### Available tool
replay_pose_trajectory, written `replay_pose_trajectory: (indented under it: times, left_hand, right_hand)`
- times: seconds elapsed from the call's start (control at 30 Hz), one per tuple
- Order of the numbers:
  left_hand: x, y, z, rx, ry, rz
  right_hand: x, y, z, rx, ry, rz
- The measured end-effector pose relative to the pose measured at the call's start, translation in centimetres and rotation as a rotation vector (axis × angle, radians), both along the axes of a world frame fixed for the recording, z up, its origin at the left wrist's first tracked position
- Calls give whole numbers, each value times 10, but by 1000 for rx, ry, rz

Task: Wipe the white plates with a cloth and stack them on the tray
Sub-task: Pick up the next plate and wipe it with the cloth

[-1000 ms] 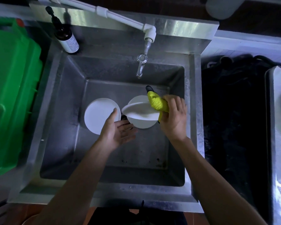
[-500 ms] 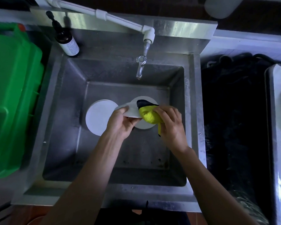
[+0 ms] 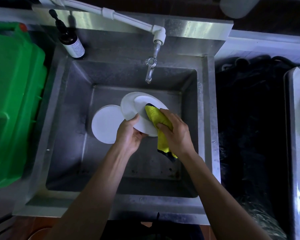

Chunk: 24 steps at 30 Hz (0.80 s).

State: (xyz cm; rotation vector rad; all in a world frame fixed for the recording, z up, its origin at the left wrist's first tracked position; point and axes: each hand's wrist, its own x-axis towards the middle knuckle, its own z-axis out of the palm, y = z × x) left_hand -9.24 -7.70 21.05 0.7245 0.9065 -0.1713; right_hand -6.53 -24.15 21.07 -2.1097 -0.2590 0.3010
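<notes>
Over the middle of a steel sink [image 3: 204,118], seen from above, a person works with both hands. Going left to right: a green plastic bin [image 3: 14,101] stands beside the sink's left edge, and a dark pump bottle [image 3: 71,40] sits at its back left corner. On the sink floor lies a white plate [image 3: 106,123], flat, left of centre. Just right of it, the left hand [image 3: 130,134] grips the near rim of a second white plate, the held plate [image 3: 133,108], tilted with its face toward the person and its far edge pointing at the tap [image 3: 151,70]. Whether another plate lies beneath it cannot be told. The right hand [image 3: 177,132] clutches a yellow cloth [image 3: 156,116] with dark trim and presses it against the plate's right side; the cloth's tail hangs down toward the sink's near edge. Further right is a dark, shadowed area, then a metal tray [image 3: 291,135] at the frame's right edge, well apart from the plate. Judging by this layout, the wiped plate must travel rightward, and the right hand is nearer the tray.
</notes>
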Motion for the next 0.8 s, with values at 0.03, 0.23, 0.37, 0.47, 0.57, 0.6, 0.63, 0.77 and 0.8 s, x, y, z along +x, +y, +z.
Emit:
replay_pose_trajectory:
  times: [0.03, 0.23, 0.37, 0.47, 0.57, 0.6, 0.63, 0.77, 0.8]
  left_hand:
    - [0, 0, 0, 6, -10, -14]
    - [3, 1, 1, 25, -22, -31]
    - [3, 2, 2, -5, 6, 28]
    - [2, 3, 2, -28, 8, 53]
    - [0, 1, 2, -43, 21, 47]
    - [-1, 0, 2, -46, 23, 41]
    - [-2, -1, 2, -52, 20, 35]
    - [-4, -2, 0, -95, 3, 40]
    - [-4, -2, 0, -100, 1, 44]
  right_hand:
    - [0, 2, 1, -7, -14, 3]
    - [-2, 13, 5, -69, -129, 68]
    - [-11, 16, 4, -95, -207, 115]
    - [-22, 12, -3, -133, -230, 148]
    - [-25, 12, -8, -208, -250, 160]
    - [-24, 13, -10, -251, -269, 165]
    - [-21, 14, -11, -289, -286, 173]
    - [-13, 18, -16, -338, -315, 216]
    - [-13, 19, -17, -321, -320, 220]
